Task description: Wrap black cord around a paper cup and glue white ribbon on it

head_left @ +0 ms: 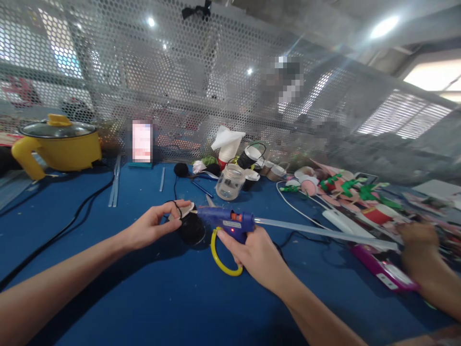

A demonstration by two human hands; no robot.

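Note:
My left hand (161,222) pinches the pale rim of a small cup (192,230) wrapped in black yarn, which is tilted toward the right. A black strand runs from its fingers up to a ball of black yarn (181,169). In my right hand (257,252) is a blue hot glue gun (219,217), its nozzle at the cup's rim and a long clear glue stick (309,229) sticking out of its back. A yellow scissor handle (226,270) shows below the gun, beside my right fingers; whether the hand holds it too I cannot tell.
A clear jar (230,183) and several cups stand behind the gun. At left are a yellow electric pot (61,149), a lit phone (141,142) and a black cable (77,216). Another person's hand (419,240) is at right, near a magenta device (383,269) and craft pieces.

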